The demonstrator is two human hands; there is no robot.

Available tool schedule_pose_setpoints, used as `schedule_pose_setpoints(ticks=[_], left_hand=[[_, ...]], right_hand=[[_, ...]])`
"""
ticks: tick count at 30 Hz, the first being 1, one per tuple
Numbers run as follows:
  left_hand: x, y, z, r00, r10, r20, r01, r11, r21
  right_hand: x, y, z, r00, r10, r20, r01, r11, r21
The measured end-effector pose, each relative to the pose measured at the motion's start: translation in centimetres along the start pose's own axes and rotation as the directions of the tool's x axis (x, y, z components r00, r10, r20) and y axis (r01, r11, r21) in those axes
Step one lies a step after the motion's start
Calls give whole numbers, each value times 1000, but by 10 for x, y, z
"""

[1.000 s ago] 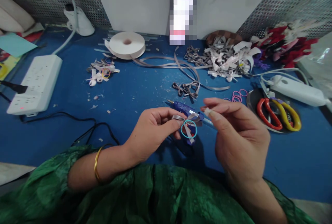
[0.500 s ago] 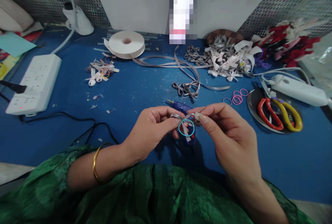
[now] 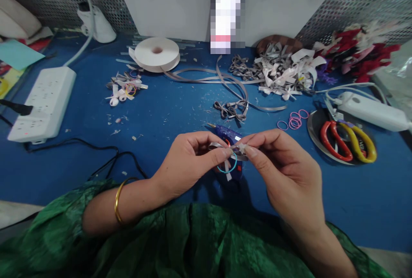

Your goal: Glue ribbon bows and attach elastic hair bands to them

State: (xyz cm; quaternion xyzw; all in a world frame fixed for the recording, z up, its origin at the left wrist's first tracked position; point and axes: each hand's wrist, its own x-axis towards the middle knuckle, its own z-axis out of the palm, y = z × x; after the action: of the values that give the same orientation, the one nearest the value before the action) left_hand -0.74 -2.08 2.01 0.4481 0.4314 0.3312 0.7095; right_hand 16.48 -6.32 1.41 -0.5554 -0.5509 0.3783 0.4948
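My left hand [image 3: 189, 164] pinches a grey ribbon bow [image 3: 216, 145] between thumb and fingers, with one loop poking out beside the fingertips. From the bow hangs a turquoise elastic band [image 3: 236, 164], partly covered by my left thumb, and a ribbon tail [image 3: 228, 174]. My right hand [image 3: 286, 173] closes thumb and forefinger on a small pale ribbon piece [image 3: 242, 148] at the bow's right side. The fingertips of both hands nearly meet. Beneath them on the table lies a dark blue glue gun [image 3: 225, 132], largely covered by the hands.
Loose grey bows [image 3: 230, 110] lie beyond the glue gun, near a ribbon spool [image 3: 156, 54]. Pink elastic bands [image 3: 295, 121] and red-and-yellow-handled scissors [image 3: 336, 143] are at right. A bow pile [image 3: 283, 72] sits behind. Black cord runs left to a power strip [image 3: 45, 102].
My left thumb has slid right, over the bow's middle and part of the turquoise band. The band has shifted slightly left and down. The pale piece in my right fingers is now against the bow's middle.
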Motion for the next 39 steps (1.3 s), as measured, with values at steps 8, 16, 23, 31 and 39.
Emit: schedule_pose_setpoints(ticks=[8, 16, 23, 31, 39], left_hand=[[0, 1, 1, 1000, 29, 11, -29, 999, 46], [-1, 3, -1, 998, 65, 21, -68, 985, 160], [-4, 2, -1, 993, 115, -35, -104, 967, 235], [3, -7, -3, 988, 128, -87, -120, 988, 94], [10, 3, -5, 978, 192, -84, -184, 979, 90]], right_hand=[[0, -3, 0, 1000, 0, 4, 0, 999, -33], [-1, -3, 1, 1000, 1, 25, 0, 1000, -12], [6, 2, -7, 986, -29, -165, 25, 999, -28], [44, 36, -43, 986, -50, -159, -129, 372, -919], [55, 57, -45, 988, 72, -139, -156, 425, -892]])
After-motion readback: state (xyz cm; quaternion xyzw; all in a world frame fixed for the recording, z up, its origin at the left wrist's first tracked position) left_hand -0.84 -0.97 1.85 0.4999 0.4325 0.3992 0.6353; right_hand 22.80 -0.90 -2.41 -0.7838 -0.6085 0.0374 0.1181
